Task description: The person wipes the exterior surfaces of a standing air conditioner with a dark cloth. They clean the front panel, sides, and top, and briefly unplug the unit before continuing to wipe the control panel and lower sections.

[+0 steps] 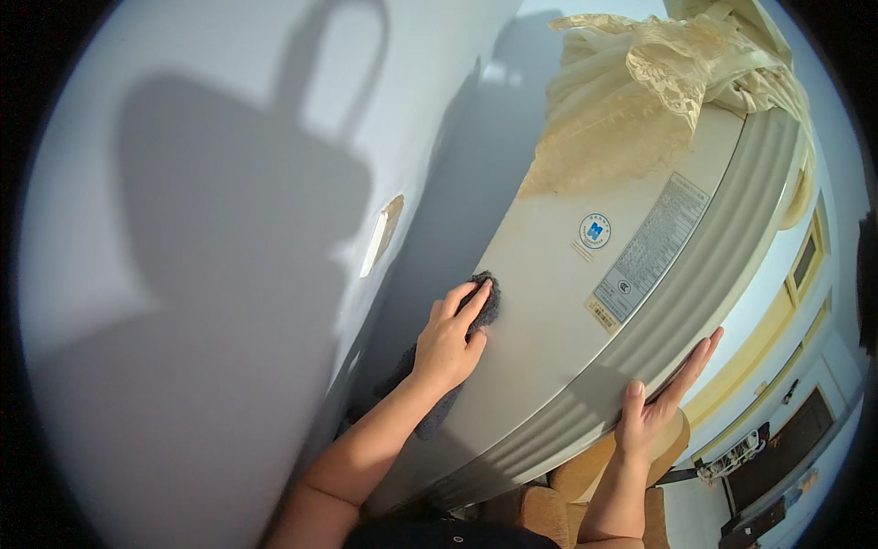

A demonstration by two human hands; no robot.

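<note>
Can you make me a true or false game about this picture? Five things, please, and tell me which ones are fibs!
1. The left hand holds a dark grey cloth against the pale appliance. True.

2. The right hand holds a cloth too. False: it has no cloth and lies open along the ridged edge of the appliance.

3. A cream lacy cover drapes over the appliance's top end. True.

4. The round sticker is red and white. False: it is blue and white.

5. A big shadow falls on the wall at the left. True.
</note>
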